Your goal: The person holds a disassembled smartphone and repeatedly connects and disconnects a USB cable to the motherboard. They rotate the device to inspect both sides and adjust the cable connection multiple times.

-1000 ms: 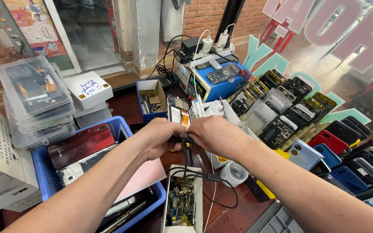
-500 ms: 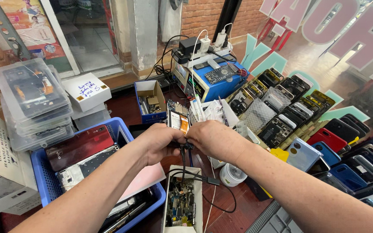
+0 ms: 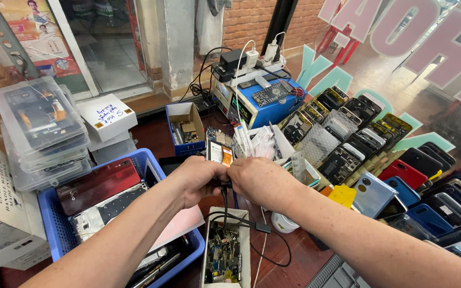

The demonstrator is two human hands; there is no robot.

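Dark reddish-brown wood forms the cluttered workbench (image 3: 300, 261), seen from above by a head-worn camera. Two bare forearms reach in from below and meet at the centre. The left hand (image 3: 198, 178) is curled closed around the lower end of a small upright phone part with an orange and white face (image 3: 220, 153), which stands just above the knuckles. The right hand (image 3: 260, 181) is also closed, its fingertips pinching at the same part beside the left thumb; the two hands touch. A thin black cable (image 3: 225, 205) hangs from between the hands and loops down over a narrow white box of small circuit parts (image 3: 225, 253) directly below them. To the left sits a blue plastic basket (image 3: 52, 213) holding a red phone back cover (image 3: 100, 184). Further left is a stack of clear plastic cases (image 3: 41, 128). Behind the hands stands a blue bench power supply (image 3: 254, 104). To the right, rows of phone cases in many colours (image 3: 401, 176) lie spread across the bench.
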